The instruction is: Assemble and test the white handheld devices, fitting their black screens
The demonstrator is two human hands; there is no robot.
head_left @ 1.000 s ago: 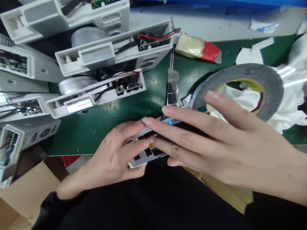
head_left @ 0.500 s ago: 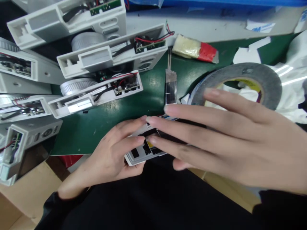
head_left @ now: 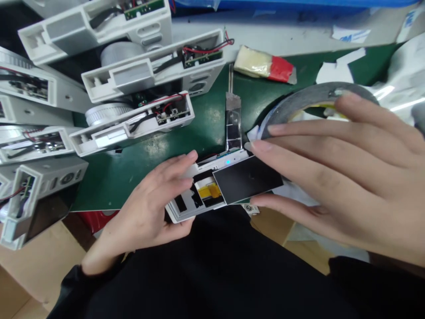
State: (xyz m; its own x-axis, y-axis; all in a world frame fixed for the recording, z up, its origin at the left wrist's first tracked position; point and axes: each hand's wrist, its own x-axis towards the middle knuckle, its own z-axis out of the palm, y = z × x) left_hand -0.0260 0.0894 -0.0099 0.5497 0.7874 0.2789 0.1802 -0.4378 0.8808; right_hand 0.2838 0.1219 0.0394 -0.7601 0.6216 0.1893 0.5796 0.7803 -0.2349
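Okay, so the white housing [head_left: 237,155] is up near the person's body, at the front edge of the green mat [head_left: 142,170], with a small blue light [head_left: 228,162] lit on its side. The left hand [head_left: 146,201] has a fairly narrow grip on one end, with digits over the top and around the underside. The right hand [head_left: 358,186] is spread wide by the black panel [head_left: 249,179], thumb by the lower long edge and another fingertip by the upper one; can't tell if either actually touches. The panel looks thin, stiff and kinda slippery, so I'd call it the fragile bit: hold it by the edges, no pushing on the middle. The yellow flex [head_left: 209,190] in the gap looks soft and easy to crease, so fingers off that. The housing itself seems light and rigid, and that solid end with the black tape strips [head_left: 181,203] is probably the safest place to grab, minding the strips. Taped-handle tweezers [head_left: 234,126] sit just beyond, and a big tape roll [head_left: 282,110] is partly behind the right hand.
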